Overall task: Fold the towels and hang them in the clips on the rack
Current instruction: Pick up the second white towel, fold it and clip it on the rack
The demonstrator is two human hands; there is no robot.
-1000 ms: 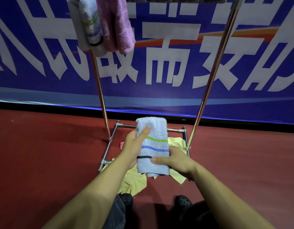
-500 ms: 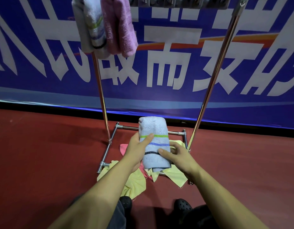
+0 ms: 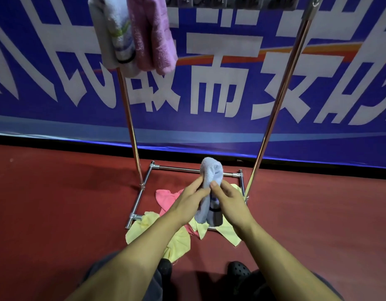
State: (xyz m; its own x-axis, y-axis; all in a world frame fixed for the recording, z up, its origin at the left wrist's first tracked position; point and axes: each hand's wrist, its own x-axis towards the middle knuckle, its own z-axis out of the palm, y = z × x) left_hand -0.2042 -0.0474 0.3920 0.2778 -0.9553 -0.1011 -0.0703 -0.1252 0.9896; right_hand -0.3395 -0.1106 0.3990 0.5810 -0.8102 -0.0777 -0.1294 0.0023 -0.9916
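Your left hand and right hand both grasp the folded light blue towel, fingers curled round it from either side so that the fingertips nearly meet across its front; the towel is squeezed narrow between them, its rounded fold uppermost and its lower ends hanging just below your wrists, with a dark stripe showing near the bottom. You hold it in the air, low, above the base frame of the rack and in front of the rear crossbar. Beneath your hands, loose on the red floor inside and across the front of that frame, lie a pink cloth and crumpled yellow cloths, the pink one partly under the yellow. The rack's two metal uprights rise from the frame on either side, the right one leaning outward toward the top of the view. At the upper left, three folded towels hang side by side from the top rail: a grey towel, a white striped towel and a pink towel, touching one another. A row of clips runs along the rail to their right; whether any holds anything cannot be told. A blue banner with large white characters stands behind the rack. Your dark shoes show at the bottom edge
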